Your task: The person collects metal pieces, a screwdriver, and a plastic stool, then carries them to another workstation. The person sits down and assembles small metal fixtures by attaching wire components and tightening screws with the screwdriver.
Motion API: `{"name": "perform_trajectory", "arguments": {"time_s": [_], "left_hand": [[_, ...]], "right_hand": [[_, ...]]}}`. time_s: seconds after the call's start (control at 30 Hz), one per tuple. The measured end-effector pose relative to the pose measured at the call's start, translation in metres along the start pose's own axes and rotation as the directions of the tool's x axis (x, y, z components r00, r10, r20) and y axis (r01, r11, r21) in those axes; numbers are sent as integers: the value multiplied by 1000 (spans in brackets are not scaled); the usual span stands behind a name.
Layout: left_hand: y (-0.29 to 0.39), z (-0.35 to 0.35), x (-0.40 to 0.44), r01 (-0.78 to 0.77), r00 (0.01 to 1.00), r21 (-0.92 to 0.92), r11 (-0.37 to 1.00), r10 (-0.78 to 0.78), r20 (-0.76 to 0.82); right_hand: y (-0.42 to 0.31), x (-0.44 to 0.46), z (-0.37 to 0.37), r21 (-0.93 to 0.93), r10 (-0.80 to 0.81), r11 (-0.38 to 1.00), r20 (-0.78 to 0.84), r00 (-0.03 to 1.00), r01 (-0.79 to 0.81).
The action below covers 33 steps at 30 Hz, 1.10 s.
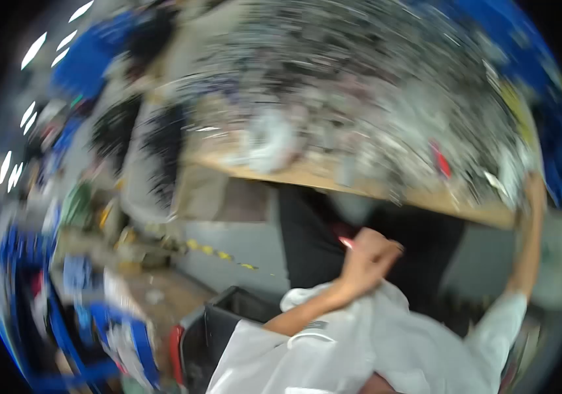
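Observation:
My left hand (pixel 366 259) is closed in front of my white shirt, above my lap, with a small red and white item (pixel 346 242) showing at its fingers. My right hand (pixel 533 188) reaches to the right end of the wooden table (pixel 294 176), beside a clear plastic bag (pixel 509 174); its fingers are blurred. A large heap of small grey and clear pieces (pixel 359 85) covers the tabletop. A red item (pixel 441 159) lies on the heap near the front edge. A whitish plastic bundle (pixel 270 141) rests at the table's left front.
Blue material (pixel 560 144) hangs beyond the table's right side. A black bin (pixel 228 322) with a red edge stands at my left. Blue crates or racks (pixel 28 295) and cluttered bags are farther left. Yellow and black tape (pixel 218 253) marks the floor.

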<state>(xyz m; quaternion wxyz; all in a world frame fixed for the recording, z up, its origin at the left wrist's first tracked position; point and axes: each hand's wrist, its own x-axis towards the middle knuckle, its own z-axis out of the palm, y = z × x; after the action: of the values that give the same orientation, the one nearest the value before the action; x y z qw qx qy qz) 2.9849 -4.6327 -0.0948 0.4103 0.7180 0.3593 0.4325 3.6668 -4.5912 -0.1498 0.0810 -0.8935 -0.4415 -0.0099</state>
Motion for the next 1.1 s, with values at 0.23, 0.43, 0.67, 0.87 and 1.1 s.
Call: {"name": "perform_trajectory", "arguments": {"time_s": [0.23,0.43,0.67,0.87,1.1], "left_hand": [[-3,-8,7,26,992,-78,997,-36,-119],[-7,-8,5,99,986,-68,993,-107,-129],[-6,-7,12,133,989,-143,981,-141,-49],[-6,-17,6,162,983,-185,969,-175,-57],[-15,-33,-12,-61,977,260,964,111,-181]], "right_hand": [[33,46,39,193,-119,966,-264,957,173],[5,-75,17,920,40,-390,-24,999,38],[-266,-298,-7,440,-244,-811,346,906,-386],[-357,-399,42,318,-445,-650,577,685,-690],[-414,-436,54,914,-443,-207,231,866,-349]]}}
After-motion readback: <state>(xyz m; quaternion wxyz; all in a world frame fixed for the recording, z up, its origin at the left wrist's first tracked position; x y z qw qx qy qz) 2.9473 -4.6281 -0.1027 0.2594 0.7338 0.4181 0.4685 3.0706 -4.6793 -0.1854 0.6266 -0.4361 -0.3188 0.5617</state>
